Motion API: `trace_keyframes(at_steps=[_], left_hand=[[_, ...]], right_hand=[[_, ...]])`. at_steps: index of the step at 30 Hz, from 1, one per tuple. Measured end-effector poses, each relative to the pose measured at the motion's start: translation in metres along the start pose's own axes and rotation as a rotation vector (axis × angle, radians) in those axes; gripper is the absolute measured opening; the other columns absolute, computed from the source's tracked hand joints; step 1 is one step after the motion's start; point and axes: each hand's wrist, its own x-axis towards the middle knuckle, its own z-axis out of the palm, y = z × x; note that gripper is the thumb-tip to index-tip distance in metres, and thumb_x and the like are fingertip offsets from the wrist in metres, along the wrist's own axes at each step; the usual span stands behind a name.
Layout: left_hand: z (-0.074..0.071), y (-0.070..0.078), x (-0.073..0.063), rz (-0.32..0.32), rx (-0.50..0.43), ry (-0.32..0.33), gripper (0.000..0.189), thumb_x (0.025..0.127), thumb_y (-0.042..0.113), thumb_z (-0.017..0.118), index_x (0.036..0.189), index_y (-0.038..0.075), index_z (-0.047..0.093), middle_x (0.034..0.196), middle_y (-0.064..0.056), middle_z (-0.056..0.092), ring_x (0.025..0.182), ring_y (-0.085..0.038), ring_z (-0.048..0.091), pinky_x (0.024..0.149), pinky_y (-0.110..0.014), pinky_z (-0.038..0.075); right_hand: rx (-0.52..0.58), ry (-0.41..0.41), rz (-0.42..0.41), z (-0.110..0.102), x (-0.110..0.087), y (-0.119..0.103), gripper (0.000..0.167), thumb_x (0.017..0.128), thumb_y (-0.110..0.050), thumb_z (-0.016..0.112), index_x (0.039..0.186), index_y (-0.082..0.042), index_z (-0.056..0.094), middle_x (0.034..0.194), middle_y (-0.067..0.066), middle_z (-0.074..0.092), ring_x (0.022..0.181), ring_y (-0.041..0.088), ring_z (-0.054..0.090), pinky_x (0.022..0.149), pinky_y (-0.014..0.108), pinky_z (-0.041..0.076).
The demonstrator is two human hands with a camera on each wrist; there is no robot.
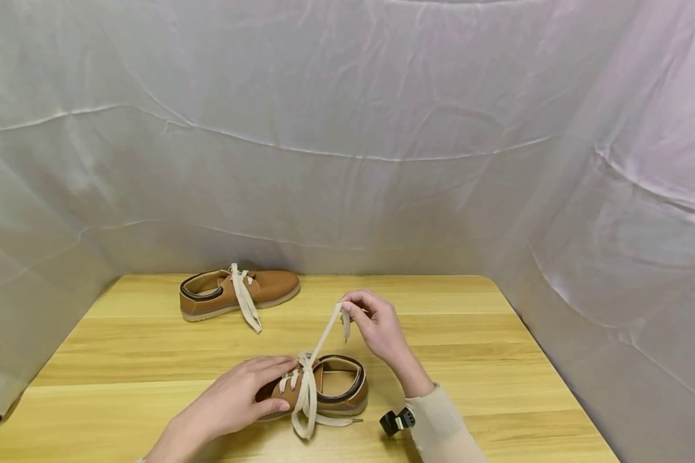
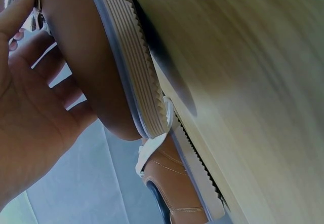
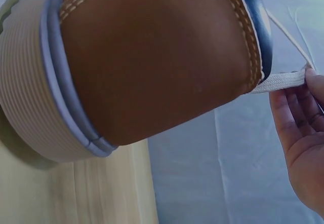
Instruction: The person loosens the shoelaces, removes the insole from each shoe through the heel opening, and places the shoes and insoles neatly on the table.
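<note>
A brown shoe [image 1: 347, 406] with cream laces stands on the table at the front, its toe to the left. My left hand [image 1: 237, 393] holds its toe end, the thumb on the near side and the fingers over the far side. In the left wrist view the fingers of this hand [image 2: 45, 102] show behind the toe. My right hand [image 1: 376, 325] is raised above the heel and pinches one shoelace [image 1: 327, 333], pulled taut up from the knot. A loop of lace [image 1: 305, 411] hangs down the near side. The right wrist view shows the shoe's heel [image 3: 157, 57] up close.
A second brown shoe [image 1: 275, 287] sits at the table's back left, toe to the right, its laces hanging over the near side. Grey-white cloth [image 1: 347, 193] surrounds the wooden table [image 1: 469, 360]. A small black device [image 1: 397, 422] sits at the right wrist.
</note>
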Motion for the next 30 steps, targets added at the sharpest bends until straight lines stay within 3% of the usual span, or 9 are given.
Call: trace_keyframes(at_steps=[8, 15, 22, 30], left_hand=[[0.002, 0.0, 0.0, 0.002, 0.008, 0.0, 0.065, 0.096, 0.052, 0.069, 0.148, 0.015, 0.06, 0.15, -0.003, 0.058, 0.136, -0.031, 0.056, 0.111, -0.057, 0.046], [0.002, 0.0, -0.001, 0.002, 0.011, 0.002, 0.064, 0.095, 0.05, 0.07, 0.148, 0.015, 0.06, 0.15, -0.003, 0.059, 0.136, -0.031, 0.056, 0.111, -0.056, 0.046], [0.002, -0.001, -0.001, 0.003, 0.018, 0.006, 0.064, 0.096, 0.05, 0.07, 0.148, 0.015, 0.06, 0.15, -0.002, 0.059, 0.136, -0.031, 0.056, 0.111, -0.055, 0.046], [0.002, 0.0, 0.0, 0.0, 0.016, 0.004, 0.064, 0.095, 0.051, 0.07, 0.148, 0.015, 0.06, 0.15, -0.003, 0.059, 0.136, -0.031, 0.056, 0.111, -0.056, 0.047]], right_hand=[[-0.014, 0.011, -0.003, -0.002, 0.002, 0.001, 0.01, 0.1, 0.006, 0.062, 0.102, 0.007, 0.072, 0.091, 0.021, 0.07, 0.074, 0.038, 0.063, 0.06, 0.022, 0.049], [0.011, 0.028, -0.001, -0.006, 0.001, 0.003, 0.011, 0.102, -0.003, 0.064, 0.104, 0.001, 0.074, 0.094, 0.016, 0.072, 0.077, 0.029, 0.066, 0.065, 0.022, 0.055], [0.033, 0.039, -0.026, -0.01, 0.003, 0.006, 0.012, 0.103, -0.008, 0.065, 0.104, -0.002, 0.075, 0.095, 0.012, 0.072, 0.081, 0.026, 0.069, 0.071, 0.034, 0.062], [0.024, 0.073, -0.003, -0.013, 0.004, 0.004, 0.011, 0.101, -0.001, 0.065, 0.104, 0.003, 0.074, 0.099, 0.017, 0.072, 0.084, 0.029, 0.07, 0.071, 0.023, 0.056]])
